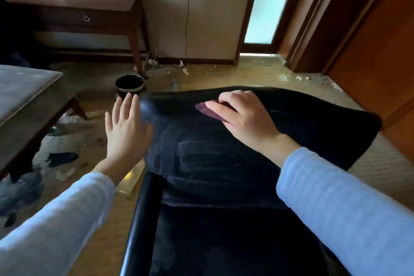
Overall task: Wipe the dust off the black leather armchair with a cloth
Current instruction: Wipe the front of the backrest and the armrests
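Note:
The black leather armchair (224, 168) fills the lower middle of the head view, its backrest facing me and showing pale dust streaks. My right hand (242, 116) lies near the top edge of the backrest and presses a small purple cloth (207, 111) against the leather, with fingers curled over it. Most of the cloth is hidden under that hand. My left hand (125, 127) hovers with straight spread fingers beside the backrest's left corner, its thumb side near the leather; whether it touches is unclear.
A black round bin (130, 84) stands on the floor beyond the chair's left corner. A grey upholstered bench (24, 94) is at the left, a wooden desk (74, 4) at the back wall. Debris litters the carpet (246, 74). Wooden doors (369, 29) stand right.

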The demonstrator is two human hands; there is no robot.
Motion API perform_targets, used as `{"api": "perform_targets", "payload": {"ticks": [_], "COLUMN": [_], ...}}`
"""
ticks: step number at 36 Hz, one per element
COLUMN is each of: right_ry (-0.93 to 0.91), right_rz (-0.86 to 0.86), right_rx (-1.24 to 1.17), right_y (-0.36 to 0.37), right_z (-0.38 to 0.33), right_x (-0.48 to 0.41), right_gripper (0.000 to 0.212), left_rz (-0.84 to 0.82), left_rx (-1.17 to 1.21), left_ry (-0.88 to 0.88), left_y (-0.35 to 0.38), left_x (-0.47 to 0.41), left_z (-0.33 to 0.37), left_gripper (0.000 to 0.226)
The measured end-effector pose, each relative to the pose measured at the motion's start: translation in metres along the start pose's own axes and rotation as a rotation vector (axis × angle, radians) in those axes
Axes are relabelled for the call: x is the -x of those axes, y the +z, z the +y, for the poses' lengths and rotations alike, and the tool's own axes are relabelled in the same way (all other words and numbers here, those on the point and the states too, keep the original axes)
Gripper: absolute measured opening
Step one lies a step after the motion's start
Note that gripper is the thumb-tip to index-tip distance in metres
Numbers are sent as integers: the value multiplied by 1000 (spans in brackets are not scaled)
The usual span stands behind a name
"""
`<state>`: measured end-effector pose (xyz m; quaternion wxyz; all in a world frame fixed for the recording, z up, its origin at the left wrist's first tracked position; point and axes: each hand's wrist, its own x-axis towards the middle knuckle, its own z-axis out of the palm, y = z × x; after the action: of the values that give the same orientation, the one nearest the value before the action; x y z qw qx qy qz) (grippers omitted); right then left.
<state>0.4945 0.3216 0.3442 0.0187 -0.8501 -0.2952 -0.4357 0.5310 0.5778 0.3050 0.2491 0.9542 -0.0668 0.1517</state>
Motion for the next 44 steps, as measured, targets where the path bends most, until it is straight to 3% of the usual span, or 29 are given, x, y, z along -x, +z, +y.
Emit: {"api": "perform_targets", "payload": {"ticks": [9,15,19,22,26,29,32,38,44], "right_ry": [-203,-225,-190,-232,-260,-385,-547,-532,-321], "right_rz": [-57,-187,-161,-117,-124,-177,-351,-377,-261], "right_rx": [117,111,160,193,220,213,223,272,232], "right_y": [73,105,119,116,121,130,137,128,101], "right_z": [-38,-53,-62,-69,-68,-78,-94,-76,-54], "right_x": [-73,-69,-57,-52,-44,-22,16,-13,-50], "right_gripper": [28,29,26,40,35,18,21,23,45], "left_rz": [-289,-269,-261,-222,-211,-185,-189,-176,-173], "left_rx": [-148,-39,9,73,111,126,133,132,154], "left_ry": [283,177,183,147,103,57,22,36,6], "left_y": [-14,-6,6,14,34,45,53,53,46], "left_x": [-14,-24,-22,-18,-4,10,22,27,20], "left_z": [-56,-73,-81,-83,-88,-94,-101,-114,-110], "left_gripper": [68,70,68,66,66,63,60,59,61]}}
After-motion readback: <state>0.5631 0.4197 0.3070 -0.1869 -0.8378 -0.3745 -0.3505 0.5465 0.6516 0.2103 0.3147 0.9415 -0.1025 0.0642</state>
